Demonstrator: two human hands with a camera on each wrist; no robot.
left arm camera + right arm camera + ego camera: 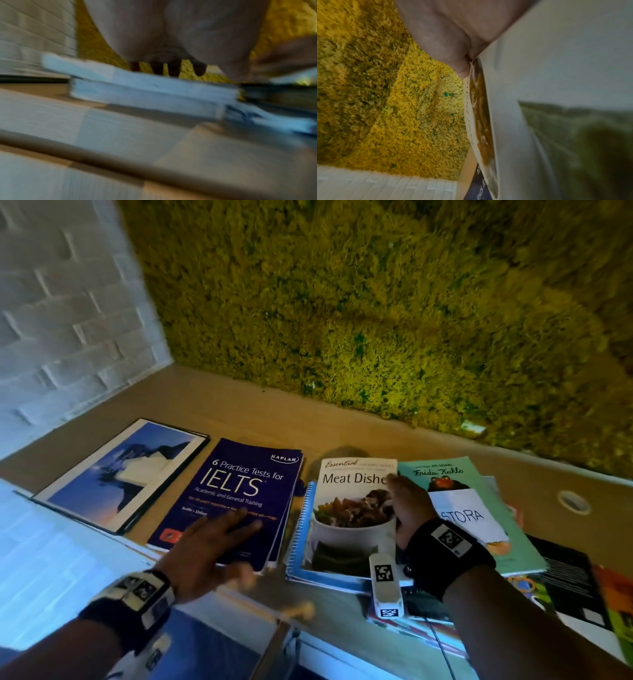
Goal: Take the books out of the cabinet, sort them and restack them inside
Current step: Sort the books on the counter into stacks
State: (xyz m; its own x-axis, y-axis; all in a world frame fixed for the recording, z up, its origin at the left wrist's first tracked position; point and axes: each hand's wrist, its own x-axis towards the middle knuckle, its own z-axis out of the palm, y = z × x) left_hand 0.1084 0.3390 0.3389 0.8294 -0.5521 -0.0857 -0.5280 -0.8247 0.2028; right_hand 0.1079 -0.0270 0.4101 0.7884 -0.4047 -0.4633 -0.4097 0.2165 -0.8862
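Books lie side by side on a wooden top. A dark blue IELTS book lies left of centre, and my left hand spreads straight fingers over its lower half. The left wrist view is blurred, showing fingertips above pale page edges. A Meat Dishes cookbook rests on a blue spiral notebook. My right hand grips the cookbook's right edge. In the right wrist view the thumb presses the cookbook's cover. A green Frida Kahlo book lies under that hand.
A blue photo folder lies at the far left. A white sheet reading STORA and more colourful books crowd the right. A white tagged device sits at the front. A moss wall and a brick wall close the back.
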